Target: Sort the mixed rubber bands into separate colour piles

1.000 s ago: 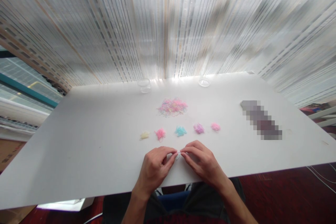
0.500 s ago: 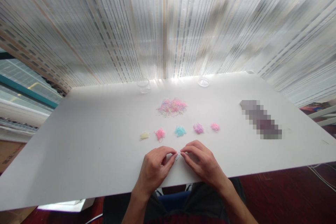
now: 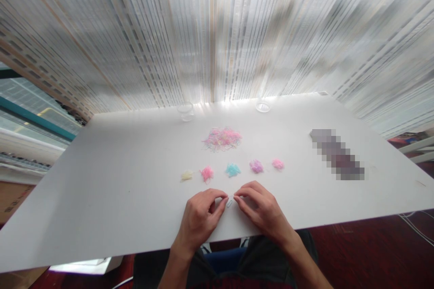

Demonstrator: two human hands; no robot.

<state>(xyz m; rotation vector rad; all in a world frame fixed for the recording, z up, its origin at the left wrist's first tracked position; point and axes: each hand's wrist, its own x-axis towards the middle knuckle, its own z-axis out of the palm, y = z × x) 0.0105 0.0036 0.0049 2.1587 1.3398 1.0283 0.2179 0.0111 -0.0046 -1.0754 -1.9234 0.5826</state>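
My left hand [image 3: 203,215] and my right hand [image 3: 260,209] face each other near the table's front edge, thumb and forefinger of each pinched together. Between the fingertips stretches a thin, pale strand, apparently a small rubber band [image 3: 231,196]. Just below it lies a pale bluish loop [image 3: 229,203]. Beyond the hands is a row of little rubber-band heaps: yellow [image 3: 186,176], bright pink [image 3: 206,173], turquoise [image 3: 233,170], purple [image 3: 257,165] and light pink [image 3: 278,164]. Farther back lies a larger heap of mixed colours [image 3: 222,138].
A clear plastic cup [image 3: 185,111] and a clear round lid [image 3: 263,107] are at the back of the white table [image 3: 135,189], before a striped curtain [image 3: 190,45]. A blurred-out dark object [image 3: 337,156] lies on the right.
Almost nothing differs. Both hands keep the same pinch at the same spot, and the heaps have not moved.
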